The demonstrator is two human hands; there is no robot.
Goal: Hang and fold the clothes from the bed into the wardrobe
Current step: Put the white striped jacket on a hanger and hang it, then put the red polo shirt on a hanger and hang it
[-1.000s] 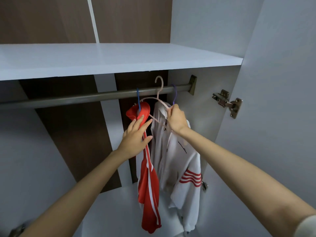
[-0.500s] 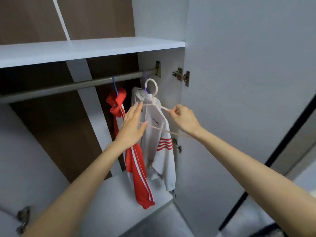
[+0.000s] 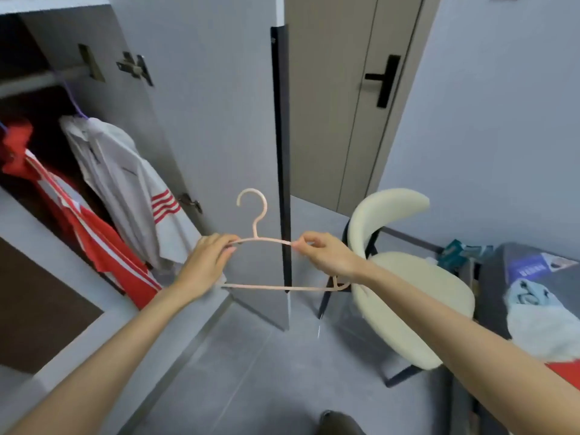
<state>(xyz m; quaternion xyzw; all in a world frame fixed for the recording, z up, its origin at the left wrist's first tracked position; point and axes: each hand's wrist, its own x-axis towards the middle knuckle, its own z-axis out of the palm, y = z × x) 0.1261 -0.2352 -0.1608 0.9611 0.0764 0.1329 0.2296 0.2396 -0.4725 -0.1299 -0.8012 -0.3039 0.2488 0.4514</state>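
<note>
I hold an empty pale pink hanger (image 3: 255, 215) in front of me, hook up, outside the wardrobe. My left hand (image 3: 205, 265) grips its left shoulder and my right hand (image 3: 326, 254) pinches its right shoulder. At the left, a white jacket with red stripes (image 3: 125, 186) and a red jacket (image 3: 84, 227) hang from the wardrobe rail (image 3: 34, 80). On the bed (image 3: 518, 265) at the right edge lie a light blue garment (image 3: 527, 296), a white one (image 3: 546, 334) and a bit of red cloth (image 3: 565, 375).
The open wardrobe door (image 3: 219, 136) stands straight ahead, its dark edge behind the hanger. A cream chair (image 3: 408, 287) on dark legs sits between me and the bed. A room door with a black handle (image 3: 386, 80) is beyond. Grey floor (image 3: 251, 372) lies below.
The hanger has come off the rail and out of the wardrobe. My view has swung right toward the bed, and my left hand has left the clothes and taken hold of the hanger.
</note>
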